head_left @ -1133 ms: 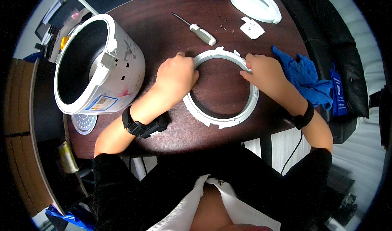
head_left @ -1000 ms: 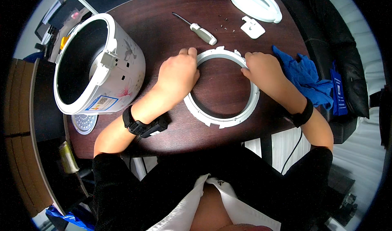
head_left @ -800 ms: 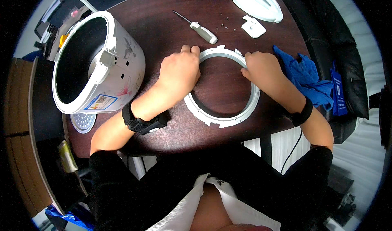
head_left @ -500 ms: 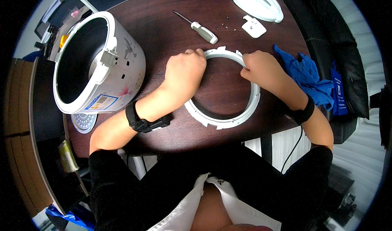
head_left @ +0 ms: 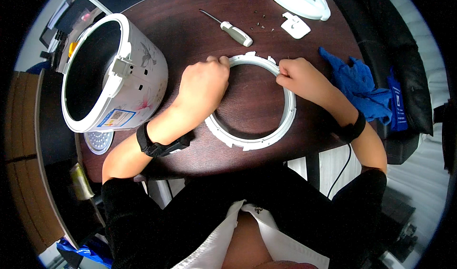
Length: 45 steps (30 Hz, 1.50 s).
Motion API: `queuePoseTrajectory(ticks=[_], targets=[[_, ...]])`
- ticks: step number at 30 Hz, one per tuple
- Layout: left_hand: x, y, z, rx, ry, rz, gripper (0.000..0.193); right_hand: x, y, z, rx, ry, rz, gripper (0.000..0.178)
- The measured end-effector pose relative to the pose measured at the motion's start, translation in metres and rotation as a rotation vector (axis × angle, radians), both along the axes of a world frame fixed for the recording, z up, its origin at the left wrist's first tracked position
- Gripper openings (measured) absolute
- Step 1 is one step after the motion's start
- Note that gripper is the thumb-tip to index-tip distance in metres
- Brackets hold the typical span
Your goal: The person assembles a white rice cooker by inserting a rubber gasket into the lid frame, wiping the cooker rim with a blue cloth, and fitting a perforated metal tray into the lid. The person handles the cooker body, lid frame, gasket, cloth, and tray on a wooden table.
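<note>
My left grip is clamped on the white ring at its upper left; my right grip is clamped at its upper right. The ring is over the table's near middle; full contact I cannot confirm. Screwdriver beyond it, cooker body left, blue cloth right.

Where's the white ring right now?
In the head view, just right of centre, the white ring is held between the left hand and right hand, below the screwdriver in the picture.
</note>
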<state>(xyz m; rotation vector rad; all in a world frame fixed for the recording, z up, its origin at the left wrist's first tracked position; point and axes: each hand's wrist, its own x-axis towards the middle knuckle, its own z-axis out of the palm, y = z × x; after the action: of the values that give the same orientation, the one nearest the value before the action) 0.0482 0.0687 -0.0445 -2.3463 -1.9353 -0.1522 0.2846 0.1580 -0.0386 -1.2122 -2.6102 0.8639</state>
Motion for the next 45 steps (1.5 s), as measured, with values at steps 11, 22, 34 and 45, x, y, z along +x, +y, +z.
queuePoseTrajectory(ticks=[11,22,34,45], targets=[[-0.011,0.015,-0.010,0.163,0.025,-0.133,0.013,-0.009,0.014,-0.005,-0.316,-0.011,-0.097,0.024],[-0.021,0.016,-0.004,0.036,-0.292,-0.047,0.015,-0.007,0.020,0.003,-0.448,-0.078,-0.060,0.025],[-0.023,0.025,-0.008,0.007,-0.345,-0.049,0.022,-0.028,0.034,0.012,-0.303,-0.392,0.025,0.039],[-0.022,0.018,-0.002,-0.034,-0.389,-0.021,0.016,-0.006,0.020,0.011,-0.135,-0.200,0.080,0.035]])
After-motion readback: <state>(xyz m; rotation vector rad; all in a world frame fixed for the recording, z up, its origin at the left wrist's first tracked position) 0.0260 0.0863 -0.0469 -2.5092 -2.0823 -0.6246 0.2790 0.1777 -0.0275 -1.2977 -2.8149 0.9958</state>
